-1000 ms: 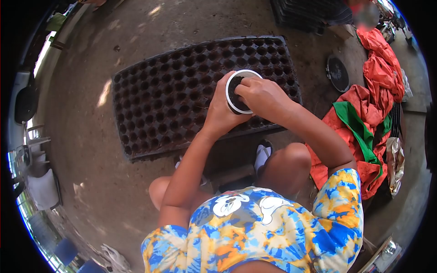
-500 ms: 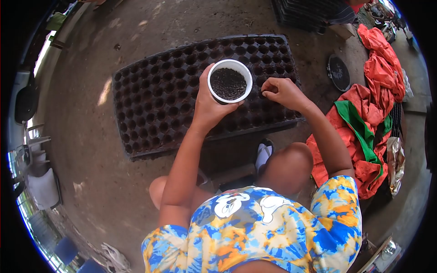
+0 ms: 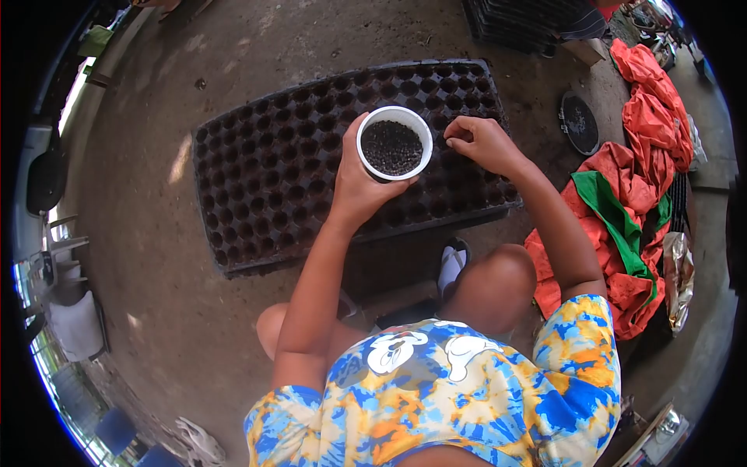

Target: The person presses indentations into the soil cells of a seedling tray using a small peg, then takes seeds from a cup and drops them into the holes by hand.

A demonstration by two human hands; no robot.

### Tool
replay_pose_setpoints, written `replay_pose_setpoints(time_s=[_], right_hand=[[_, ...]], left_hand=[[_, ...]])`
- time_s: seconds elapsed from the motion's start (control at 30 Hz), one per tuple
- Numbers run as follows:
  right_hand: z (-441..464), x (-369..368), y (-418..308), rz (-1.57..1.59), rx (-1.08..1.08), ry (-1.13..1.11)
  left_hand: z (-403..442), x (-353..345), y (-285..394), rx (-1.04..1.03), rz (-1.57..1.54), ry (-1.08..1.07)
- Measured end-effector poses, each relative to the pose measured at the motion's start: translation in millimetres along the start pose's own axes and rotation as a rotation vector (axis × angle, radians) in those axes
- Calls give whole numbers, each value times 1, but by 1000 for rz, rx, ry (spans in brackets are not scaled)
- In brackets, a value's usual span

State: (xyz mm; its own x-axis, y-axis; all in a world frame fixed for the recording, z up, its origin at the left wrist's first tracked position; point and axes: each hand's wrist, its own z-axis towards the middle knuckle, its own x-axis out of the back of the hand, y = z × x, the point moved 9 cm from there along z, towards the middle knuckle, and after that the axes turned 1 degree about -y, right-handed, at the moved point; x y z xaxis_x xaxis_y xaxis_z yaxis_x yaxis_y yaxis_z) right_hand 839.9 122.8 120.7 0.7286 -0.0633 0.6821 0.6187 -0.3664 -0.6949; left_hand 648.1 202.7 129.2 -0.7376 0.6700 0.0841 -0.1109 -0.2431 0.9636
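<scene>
My left hand (image 3: 359, 183) is wrapped round a white cup (image 3: 427, 159), held tilted toward me over the seedling tray. Small dark seeds or grains (image 3: 391, 148) fill much of the cup. To the right of the cup, my right hand (image 3: 484, 145) hovers over the tray with thumb and fingertips pinched together; whatever is between them is too small to make out. Below both hands lies the black seedling tray (image 3: 257, 173), its many round cells holding dark soil with a hollow in each.
Red and green cloth (image 3: 615, 226) is heaped on the right. A round black lid or dish (image 3: 578, 124) lies beyond my right hand. Stacked black trays (image 3: 510, 27) stand at the back near another person (image 3: 583, 23). White chairs (image 3: 76, 323) are at the left.
My right hand has shifted slightly up and away from me, still pinched. The cup in my left hand has dipped a little toward me.
</scene>
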Motion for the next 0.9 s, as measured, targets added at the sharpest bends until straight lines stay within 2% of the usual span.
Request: replay_pose_setpoints(time_s=[0.4,0.6,0.7,0.8,0.9], right_hand=[[5,5,-11,-235,174,6],[17,14,-21,-218,89,29],[14,29,-34,-309,254,240],[-8,37,-90,-161,385,275],[-20,-13,-123,-303,519,92]], left_hand=[[0,3,-2,37,-6,10],[0,2,-4,16,-2,11],[0,0,-10,40,-25,5],[-1,-4,-6,32,36,-9],[-2,-13,1,125,41,-48]])
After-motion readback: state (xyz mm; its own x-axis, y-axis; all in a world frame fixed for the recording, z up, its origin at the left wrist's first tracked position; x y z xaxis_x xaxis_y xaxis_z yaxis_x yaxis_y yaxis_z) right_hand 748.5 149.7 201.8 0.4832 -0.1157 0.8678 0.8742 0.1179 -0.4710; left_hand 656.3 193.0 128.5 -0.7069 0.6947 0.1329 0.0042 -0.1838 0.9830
